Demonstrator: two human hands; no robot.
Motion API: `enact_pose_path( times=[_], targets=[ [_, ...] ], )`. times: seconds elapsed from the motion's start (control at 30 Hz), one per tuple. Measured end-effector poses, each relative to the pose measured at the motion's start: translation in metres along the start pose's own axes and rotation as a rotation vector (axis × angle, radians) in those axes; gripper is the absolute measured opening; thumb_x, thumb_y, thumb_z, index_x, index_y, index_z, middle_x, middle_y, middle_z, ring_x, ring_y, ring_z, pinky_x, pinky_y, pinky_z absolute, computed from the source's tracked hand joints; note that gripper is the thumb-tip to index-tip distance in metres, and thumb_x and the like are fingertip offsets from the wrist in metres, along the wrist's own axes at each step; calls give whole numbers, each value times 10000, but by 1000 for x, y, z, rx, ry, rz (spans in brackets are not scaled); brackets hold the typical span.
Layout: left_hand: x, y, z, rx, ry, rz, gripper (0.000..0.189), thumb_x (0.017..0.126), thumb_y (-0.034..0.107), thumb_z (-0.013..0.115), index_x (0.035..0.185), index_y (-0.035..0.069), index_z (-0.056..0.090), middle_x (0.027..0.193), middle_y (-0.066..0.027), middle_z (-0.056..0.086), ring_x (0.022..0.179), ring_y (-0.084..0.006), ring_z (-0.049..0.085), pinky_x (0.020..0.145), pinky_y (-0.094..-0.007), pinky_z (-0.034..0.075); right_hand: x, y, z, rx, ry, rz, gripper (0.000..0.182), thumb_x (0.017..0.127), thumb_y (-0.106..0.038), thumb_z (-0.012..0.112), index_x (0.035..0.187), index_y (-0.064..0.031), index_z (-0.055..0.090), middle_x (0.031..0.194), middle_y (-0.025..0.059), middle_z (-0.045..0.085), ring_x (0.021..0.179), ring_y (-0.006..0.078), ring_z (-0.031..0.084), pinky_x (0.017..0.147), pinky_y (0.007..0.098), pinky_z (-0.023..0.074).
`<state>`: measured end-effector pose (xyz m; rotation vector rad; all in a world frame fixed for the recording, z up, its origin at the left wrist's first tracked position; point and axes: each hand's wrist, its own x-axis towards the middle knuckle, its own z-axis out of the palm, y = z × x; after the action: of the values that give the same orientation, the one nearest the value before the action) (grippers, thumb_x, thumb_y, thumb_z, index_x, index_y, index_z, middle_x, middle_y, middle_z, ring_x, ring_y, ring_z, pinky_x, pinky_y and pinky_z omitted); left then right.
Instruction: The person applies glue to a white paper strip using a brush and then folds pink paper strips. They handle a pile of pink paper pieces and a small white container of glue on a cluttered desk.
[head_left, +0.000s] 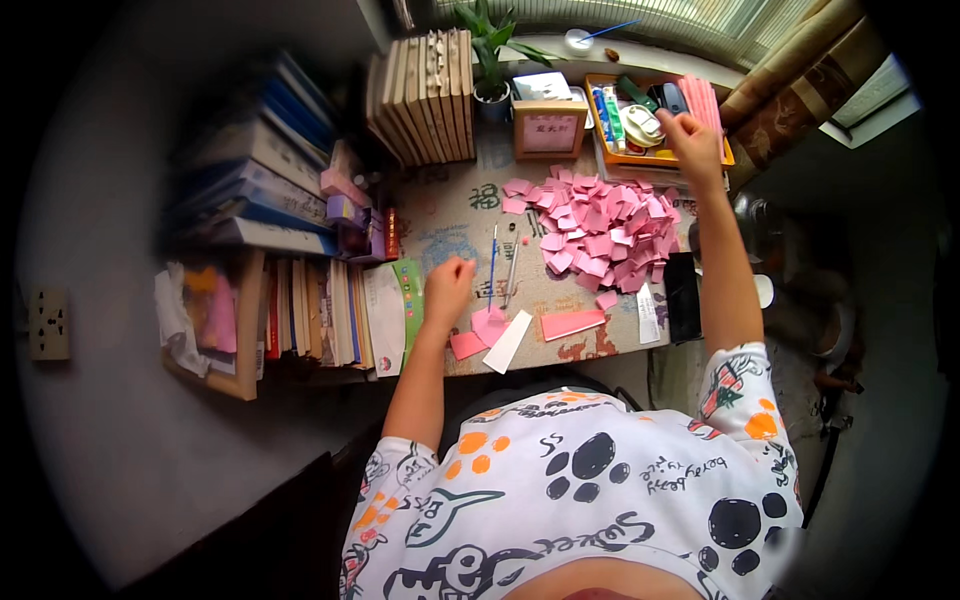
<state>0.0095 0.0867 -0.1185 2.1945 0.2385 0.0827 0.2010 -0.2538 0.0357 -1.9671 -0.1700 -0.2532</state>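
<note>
My left hand rests on the patterned tablecloth with its fingers curled in, and nothing shows in it. To its right lie a thin blue stick and a silver pen-like tool. Close by are small pink paper pieces and a white paper strip. My right hand is raised over the right part of a yellow basket, fingers bent; whether it pinches anything is not clear. A large heap of folded pink paper pieces spreads below the basket.
A folded pink strip lies near the front edge, with a black case to its right. Pink paper strips stand in the basket. Behind are a framed sign, a potted plant and books. Binders crowd the left.
</note>
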Motion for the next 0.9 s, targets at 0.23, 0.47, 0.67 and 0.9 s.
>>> enact_pose_path(
  times=[0.23,0.47,0.67,0.9],
  targets=[
    [6,31,16,463,-191,-59,251,726,302,640,758,54,619,698,-141,621,676,-324,608,607,-420,465,-114,13,76,78,-321,107,326,856,-264,606,657,-9,561,547,-18,477,524,62,417,474,249,338],
    [15,40,21,581,-311,-111,241,688,237,625,778,17,659,809,-198,646,767,-361,628,683,-440,498,-168,21,98,67,-435,187,253,836,-223,620,723,3,603,575,14,551,532,64,471,492,246,371],
    [13,28,19,406,-310,-105,216,683,230,635,718,17,638,729,-169,640,684,-324,625,628,-394,496,-185,23,97,-1,-434,208,206,825,-194,629,775,4,601,575,35,554,525,81,495,501,246,392],
    [-5,65,-8,-488,-607,-257,123,809,149,589,762,36,582,653,-35,606,587,-96,579,534,-208,443,-203,-6,114,-128,-250,-246,332,768,-68,629,1093,-67,562,810,112,595,689,237,597,600,337,477]
  ],
)
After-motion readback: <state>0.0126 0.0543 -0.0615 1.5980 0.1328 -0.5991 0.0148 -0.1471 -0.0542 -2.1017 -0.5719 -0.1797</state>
